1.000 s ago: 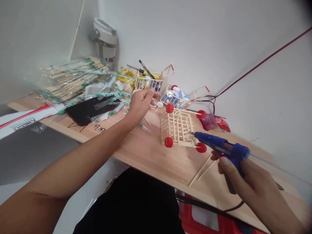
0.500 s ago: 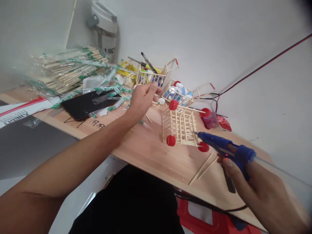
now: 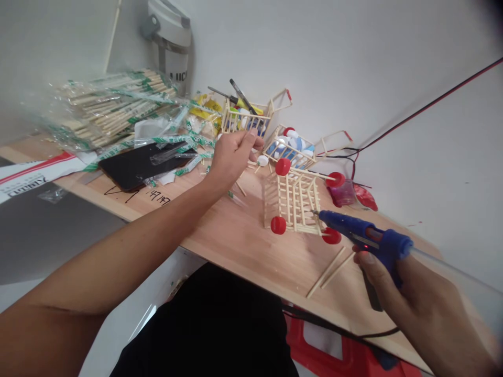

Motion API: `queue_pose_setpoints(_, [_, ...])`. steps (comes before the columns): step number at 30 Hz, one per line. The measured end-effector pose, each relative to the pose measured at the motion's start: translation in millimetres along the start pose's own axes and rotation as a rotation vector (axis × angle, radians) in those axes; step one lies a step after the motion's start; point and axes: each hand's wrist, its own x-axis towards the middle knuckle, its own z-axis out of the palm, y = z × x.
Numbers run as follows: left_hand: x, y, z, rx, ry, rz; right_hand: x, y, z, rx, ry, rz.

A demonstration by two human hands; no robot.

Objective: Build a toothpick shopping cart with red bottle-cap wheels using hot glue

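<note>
My right hand [image 3: 420, 298] grips a blue hot glue gun [image 3: 348, 226], its glue stick trailing out behind and a red light glowing on its side. The nozzle points left, over the edge of a small wooden-stick cart [image 3: 295, 201] lying with its red cap wheels [image 3: 279, 225] facing up. My left hand [image 3: 236, 152] is in the air left of that cart, thumb and fingers pinched together; whatever they hold, if anything, cannot be made out. Just behind the left hand stand a stick cart with pens [image 3: 247, 119] and another with blue and white caps [image 3: 291, 149].
Bagged wooden sticks [image 3: 118, 110] lie at the back left, before a large tumbler [image 3: 171, 52]. A black phone [image 3: 145, 162] rests near wrappers. Two loose sticks [image 3: 330, 272] lie by the front edge. A red-black cable [image 3: 424, 104] runs along the wall.
The view has shifted slightly, so the carts sit a little further right. Both hands keep nearly the same pose, with the glue gun still held over the upturned cart.
</note>
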Motion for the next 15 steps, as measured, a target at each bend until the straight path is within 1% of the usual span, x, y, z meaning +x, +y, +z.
queue_pose_setpoints(4, [-0.8,1.1,0.1,0.001,-0.005,-0.002,1.0,0.7,2.3,-0.018,0.009,-0.013])
queue_pose_setpoints(9, [-0.5,0.6,-0.4,0.010,-0.002,0.000,2.3,0.7,2.4,-0.029,-0.010,0.000])
queue_pose_setpoints(15, [0.2,-1.4,-0.7,0.011,-0.008,0.002,1.8,-2.5,1.2,-0.032,-0.010,0.043])
